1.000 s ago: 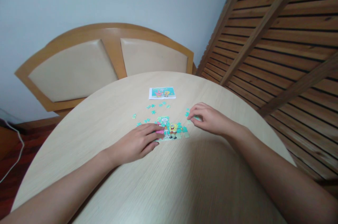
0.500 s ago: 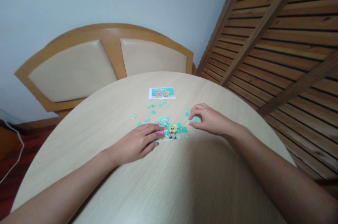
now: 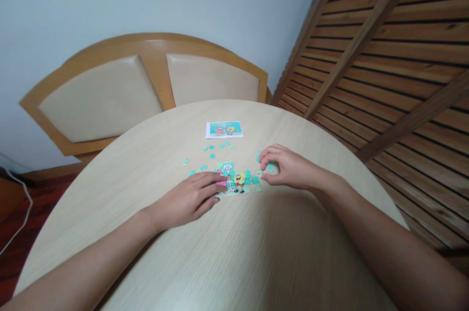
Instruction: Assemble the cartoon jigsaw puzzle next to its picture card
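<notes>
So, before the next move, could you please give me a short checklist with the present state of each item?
1. Left hand on the SpongeBob jigsaw: ok, it lies over the left part.
2. Pink figure fully visible: not ok, the left hand covers some of it.
3. Pale piece firmly pinched by the right hand: cannot tell; it shows at the thumb, but the contact is too small to judge.
4. Picture card in clear view: ok, face up beyond the jigsaw.
5. All loose teal pieces joined: not ok, several lie scattered.
</notes>
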Demonstrator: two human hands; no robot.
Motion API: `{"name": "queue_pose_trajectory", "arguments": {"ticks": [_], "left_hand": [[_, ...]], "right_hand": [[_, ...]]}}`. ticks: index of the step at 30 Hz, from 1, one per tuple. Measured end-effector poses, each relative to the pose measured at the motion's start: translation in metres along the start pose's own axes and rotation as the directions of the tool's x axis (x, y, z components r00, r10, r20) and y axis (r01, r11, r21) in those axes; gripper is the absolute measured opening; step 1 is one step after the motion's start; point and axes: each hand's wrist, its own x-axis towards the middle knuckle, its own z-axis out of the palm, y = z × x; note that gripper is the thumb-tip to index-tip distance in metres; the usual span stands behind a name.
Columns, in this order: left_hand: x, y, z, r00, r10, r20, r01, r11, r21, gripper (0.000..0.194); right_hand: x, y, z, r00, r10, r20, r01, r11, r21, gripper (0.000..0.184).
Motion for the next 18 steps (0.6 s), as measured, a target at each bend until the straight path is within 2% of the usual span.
{"name": "queue_pose_trajectory", "arguments": {"ticks": [6,12,18], "left_hand": [[0.000,0.000,0.000,1.000,-0.008,0.017,0.008,1.000,0.011,0.030],[0.001,0.000,-0.001,1.000,-0.014,0.006,0.014,1.000,0.002,0.031],[0.000,0.000,-0.001,1.000,-0.010,0.013,0.010,1.000,0.010,0.031]], "right_hand": [[0.003,-0.018,0.004,0.989,-0.102,0.108,0.089,0.989,0.121,0.010],[0.006,-0.026,0.005,0.982,-0.061,0.179,0.041,0.993,0.112,0.010],[0.007,-0.030,0.005,0.980,-0.050,0.193,0.031,0.994,0.104,0.011]]}}
